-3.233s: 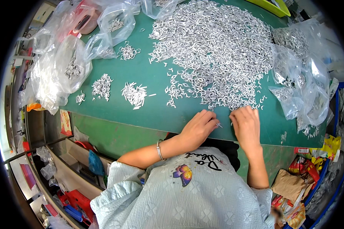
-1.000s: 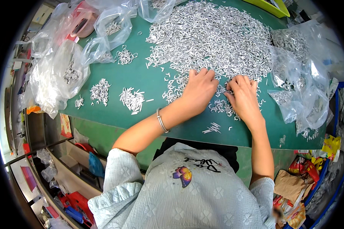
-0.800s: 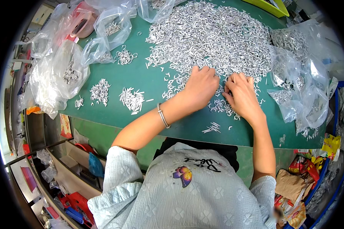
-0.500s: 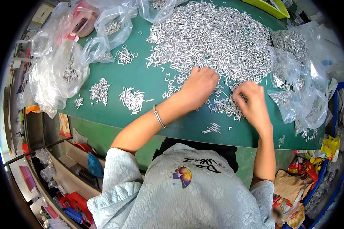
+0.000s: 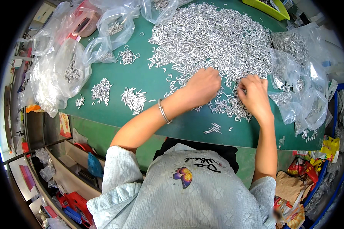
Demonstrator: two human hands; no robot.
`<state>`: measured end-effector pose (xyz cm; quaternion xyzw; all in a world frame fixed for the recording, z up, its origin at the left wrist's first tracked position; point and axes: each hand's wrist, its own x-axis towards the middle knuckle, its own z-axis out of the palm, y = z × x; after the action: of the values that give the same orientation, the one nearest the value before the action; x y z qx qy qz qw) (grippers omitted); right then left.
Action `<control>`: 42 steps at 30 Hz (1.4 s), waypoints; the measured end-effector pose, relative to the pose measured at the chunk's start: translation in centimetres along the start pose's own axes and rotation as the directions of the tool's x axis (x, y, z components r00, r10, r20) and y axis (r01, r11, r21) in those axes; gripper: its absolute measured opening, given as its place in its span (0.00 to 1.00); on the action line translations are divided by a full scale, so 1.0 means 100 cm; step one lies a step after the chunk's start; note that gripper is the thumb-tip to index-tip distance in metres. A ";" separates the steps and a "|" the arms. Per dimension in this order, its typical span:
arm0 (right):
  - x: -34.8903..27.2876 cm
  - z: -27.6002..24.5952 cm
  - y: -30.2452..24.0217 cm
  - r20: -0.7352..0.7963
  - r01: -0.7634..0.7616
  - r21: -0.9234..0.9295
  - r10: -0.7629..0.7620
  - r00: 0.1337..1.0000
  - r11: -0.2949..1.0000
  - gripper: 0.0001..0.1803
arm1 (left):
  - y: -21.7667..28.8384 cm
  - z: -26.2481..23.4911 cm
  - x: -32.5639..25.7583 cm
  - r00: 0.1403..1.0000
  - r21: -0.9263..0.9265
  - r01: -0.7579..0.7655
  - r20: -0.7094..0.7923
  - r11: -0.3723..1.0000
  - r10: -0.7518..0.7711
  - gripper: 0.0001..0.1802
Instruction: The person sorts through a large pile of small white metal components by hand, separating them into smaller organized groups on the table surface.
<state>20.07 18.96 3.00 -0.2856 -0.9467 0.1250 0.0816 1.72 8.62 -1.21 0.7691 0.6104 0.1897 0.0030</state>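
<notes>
The person wears a pale blue-grey top with short sleeves, a faint clover pattern and a purple-orange butterfly print. A thin silver bangle circles the left wrist.

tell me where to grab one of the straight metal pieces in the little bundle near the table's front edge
Judging by how they lie, take a piece from the small bundle of straight pieces at mid-length, coming straight down from above: they rest flat on the green mat, nearly parallel, so pinch across the thin width. The right hand is nearer.

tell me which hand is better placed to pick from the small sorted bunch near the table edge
Left, probably. The left hand rests nearer the small bunch; the right hand lies farther right on the big pile.
</notes>
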 end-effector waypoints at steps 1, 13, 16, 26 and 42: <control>-0.005 -0.003 0.005 -0.020 -0.018 0.008 0.019 1.000 1.000 0.06 | 0.001 -0.003 -0.001 1.000 0.024 -0.005 0.010 1.000 0.005 0.05; -0.008 -0.004 0.001 -0.141 0.042 0.057 -0.034 0.989 0.997 0.04 | 0.006 -0.015 -0.008 0.934 -0.541 0.266 -0.061 0.798 -0.353 0.09; -0.001 0.010 -0.003 -0.074 0.028 -0.108 -0.036 0.997 0.994 0.03 | 0.010 -0.011 -0.014 0.919 -0.539 0.216 -0.169 0.814 -0.355 0.13; 0.012 -0.002 0.001 0.048 0.169 -0.167 -0.163 0.985 0.971 0.05 | 0.035 -0.026 -0.029 0.913 -0.564 0.292 -0.078 0.772 -0.402 0.15; -0.011 0.001 0.005 -0.140 0.089 0.043 -0.082 0.987 0.995 0.07 | 0.084 -0.007 -0.074 0.979 -0.512 0.184 0.017 0.839 -0.204 0.07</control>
<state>21.25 18.76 2.66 -0.2506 -0.9468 0.1245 0.1589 8.08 -0.63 -0.69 0.6711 0.6128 0.3580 0.2143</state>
